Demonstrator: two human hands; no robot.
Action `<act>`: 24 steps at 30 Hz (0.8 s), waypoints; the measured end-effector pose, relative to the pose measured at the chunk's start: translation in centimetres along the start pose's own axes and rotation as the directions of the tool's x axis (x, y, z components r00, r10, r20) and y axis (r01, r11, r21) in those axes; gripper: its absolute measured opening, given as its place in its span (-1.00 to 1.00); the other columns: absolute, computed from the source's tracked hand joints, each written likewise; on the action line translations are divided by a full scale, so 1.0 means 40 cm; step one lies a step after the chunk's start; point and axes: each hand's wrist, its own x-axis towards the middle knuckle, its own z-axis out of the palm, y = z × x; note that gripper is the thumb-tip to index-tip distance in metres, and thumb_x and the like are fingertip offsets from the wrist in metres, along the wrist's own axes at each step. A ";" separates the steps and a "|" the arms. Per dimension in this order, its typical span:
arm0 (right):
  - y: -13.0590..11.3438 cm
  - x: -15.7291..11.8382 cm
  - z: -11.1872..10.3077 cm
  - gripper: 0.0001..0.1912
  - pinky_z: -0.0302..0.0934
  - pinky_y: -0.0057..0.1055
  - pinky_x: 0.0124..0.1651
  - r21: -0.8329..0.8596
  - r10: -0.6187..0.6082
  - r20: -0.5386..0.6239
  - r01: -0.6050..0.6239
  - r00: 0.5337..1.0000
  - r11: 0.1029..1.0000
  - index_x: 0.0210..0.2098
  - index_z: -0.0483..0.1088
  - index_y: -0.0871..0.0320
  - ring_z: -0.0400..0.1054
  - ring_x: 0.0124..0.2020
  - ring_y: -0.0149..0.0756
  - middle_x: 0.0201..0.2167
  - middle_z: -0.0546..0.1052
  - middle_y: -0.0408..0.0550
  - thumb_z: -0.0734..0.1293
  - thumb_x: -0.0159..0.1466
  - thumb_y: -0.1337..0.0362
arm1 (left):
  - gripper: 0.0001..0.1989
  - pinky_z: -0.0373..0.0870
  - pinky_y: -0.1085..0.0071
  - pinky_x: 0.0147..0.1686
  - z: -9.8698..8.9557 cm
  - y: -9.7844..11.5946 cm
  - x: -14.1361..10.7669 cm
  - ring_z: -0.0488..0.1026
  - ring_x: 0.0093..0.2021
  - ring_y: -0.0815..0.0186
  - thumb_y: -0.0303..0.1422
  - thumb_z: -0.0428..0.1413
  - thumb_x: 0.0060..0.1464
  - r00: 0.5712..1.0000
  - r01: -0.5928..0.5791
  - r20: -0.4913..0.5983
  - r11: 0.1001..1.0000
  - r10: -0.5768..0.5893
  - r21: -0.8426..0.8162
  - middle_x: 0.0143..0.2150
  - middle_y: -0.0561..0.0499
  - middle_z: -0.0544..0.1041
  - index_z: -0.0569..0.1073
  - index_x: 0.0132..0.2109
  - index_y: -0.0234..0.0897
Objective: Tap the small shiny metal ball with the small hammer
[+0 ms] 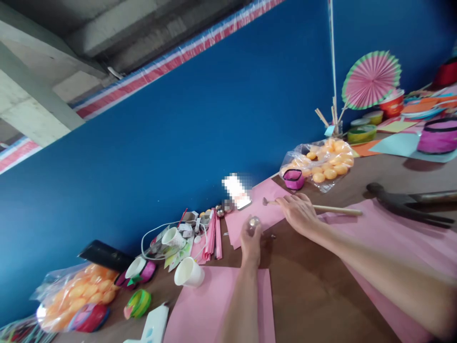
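My left hand [251, 243] is closed around a shiny silver ball [254, 222], just above the brown table. My right hand [298, 214] grips a thin wooden-handled tool [339, 210]. A small dark tip [264, 201] sticks out past the fingers toward the ball; its exact kind is too small to tell. Beneath and behind both hands lies a pink paper sheet [233, 228]. More silver balls [220, 211] rest against the blue wall, beside a bright, pixelated phone-like screen [237, 191]. A tiny dark piece [273, 236] lies between the hands.
A claw hammer [400, 202] lies at right on pink paper [371, 233]. Bags of orange balls [330, 164] stand at back right and front left. White cups [189, 272], a looped cable [143, 243] and a power strip [155, 324] are on the left.
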 end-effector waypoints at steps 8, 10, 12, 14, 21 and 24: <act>-0.052 -0.023 -0.036 -0.70 -0.18 -0.27 0.05 0.105 -0.153 -0.132 0.167 0.980 0.980 -0.08 0.33 0.04 0.27 -0.30 -0.32 -0.39 0.47 -0.09 0.10 0.26 0.38 | -0.61 0.18 0.55 -0.50 0.005 0.009 -0.007 0.22 -0.51 0.50 -0.23 0.12 -0.08 0.996 -0.053 0.079 0.999 0.053 0.000 -0.48 0.09 0.34 0.39 -0.08 -0.29; -0.057 -0.026 -0.035 -0.68 -0.15 -0.28 0.04 0.111 -0.178 -0.114 0.191 0.977 0.975 -0.09 0.34 0.03 0.28 -0.33 -0.33 -0.43 0.47 -0.10 0.10 0.25 0.41 | -0.61 0.16 0.55 -0.52 0.007 0.016 -0.009 0.19 -0.53 0.50 -0.23 0.13 -0.09 0.996 -0.048 0.078 0.999 0.048 -0.001 -0.50 0.11 0.31 0.39 -0.08 -0.27; -0.059 -0.026 -0.036 -0.69 -0.13 -0.28 0.03 0.111 -0.158 -0.121 0.172 0.980 0.979 -0.10 0.35 0.04 0.28 -0.34 -0.33 -0.44 0.47 -0.10 0.10 0.25 0.41 | -0.61 0.17 0.54 -0.50 0.009 0.022 -0.011 0.19 -0.53 0.50 -0.24 0.14 -0.11 0.996 -0.052 0.073 0.999 0.052 -0.014 -0.48 0.11 0.32 0.40 -0.09 -0.26; -0.057 -0.024 -0.039 -0.70 -0.12 -0.29 0.01 0.115 -0.119 -0.147 0.136 0.982 0.984 -0.11 0.36 0.06 0.29 -0.33 -0.33 -0.41 0.48 -0.07 0.10 0.26 0.38 | -0.62 0.18 0.54 -0.49 0.011 0.026 -0.013 0.19 -0.52 0.50 -0.25 0.15 -0.12 0.995 -0.057 0.077 0.998 0.059 -0.023 -0.47 0.10 0.33 0.41 -0.11 -0.25; -0.061 -0.026 -0.036 -0.69 -0.09 -0.28 -0.01 0.113 -0.157 -0.105 0.169 0.982 0.979 -0.12 0.36 0.06 0.29 -0.38 -0.33 -0.47 0.46 -0.08 0.11 0.23 0.41 | -0.57 0.19 0.54 -0.50 0.012 0.024 -0.012 0.21 -0.51 0.50 -0.27 0.16 -0.15 0.995 -0.053 0.084 0.999 0.053 0.000 -0.40 0.07 0.37 0.39 -0.06 -0.24; -0.067 -0.029 -0.035 -0.70 -0.06 -0.29 -0.05 0.123 -0.169 -0.084 0.179 0.982 0.976 -0.11 0.34 0.11 0.29 -0.34 -0.29 -0.43 0.46 -0.05 0.12 0.21 0.41 | -0.56 0.16 0.55 -0.55 0.011 0.019 -0.009 0.19 -0.54 0.51 -0.26 0.16 -0.14 0.997 -0.030 0.072 1.000 0.030 0.002 -0.44 0.09 0.36 0.38 -0.05 -0.24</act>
